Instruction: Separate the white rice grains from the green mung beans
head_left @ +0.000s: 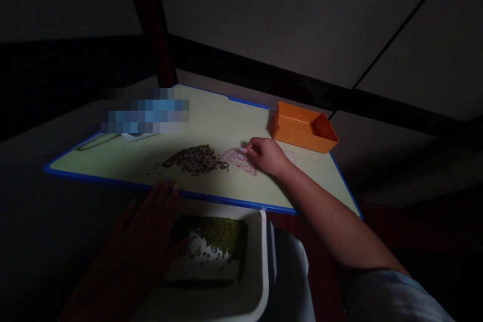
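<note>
A pile of small green beans (196,158) lies on a pale table with a blue edge (211,121). My right hand (267,155) rests on the table just right of the pile, fingers closed on a clear pink protractor (238,160) whose edge meets the beans. My left hand (151,231) lies in shadow below the table's near edge, fingers stretched out flat along the left rim of a white tray (252,282). The tray holds more green beans (222,236).
An orange box (304,128) stands empty at the table's far right. A white object (134,136) and a blurred patch sit at the far left. Dark frame bars and a post rise behind the table.
</note>
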The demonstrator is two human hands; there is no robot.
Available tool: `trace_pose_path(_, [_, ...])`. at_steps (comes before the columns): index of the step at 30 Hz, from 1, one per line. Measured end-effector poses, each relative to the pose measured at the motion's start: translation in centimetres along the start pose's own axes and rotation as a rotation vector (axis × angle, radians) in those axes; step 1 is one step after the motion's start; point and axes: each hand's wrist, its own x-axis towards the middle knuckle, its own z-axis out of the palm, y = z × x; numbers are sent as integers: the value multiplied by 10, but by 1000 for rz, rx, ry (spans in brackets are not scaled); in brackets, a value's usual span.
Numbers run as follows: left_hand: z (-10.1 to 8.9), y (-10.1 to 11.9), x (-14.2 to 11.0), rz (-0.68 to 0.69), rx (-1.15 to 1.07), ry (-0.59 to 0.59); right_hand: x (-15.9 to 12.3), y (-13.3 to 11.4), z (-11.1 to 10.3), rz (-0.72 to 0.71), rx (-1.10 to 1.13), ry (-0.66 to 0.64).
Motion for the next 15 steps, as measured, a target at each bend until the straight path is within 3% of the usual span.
trace_pose_path(15, [-4, 3, 2, -26, -43, 12, -3, 3, -4, -122, 245, -97])
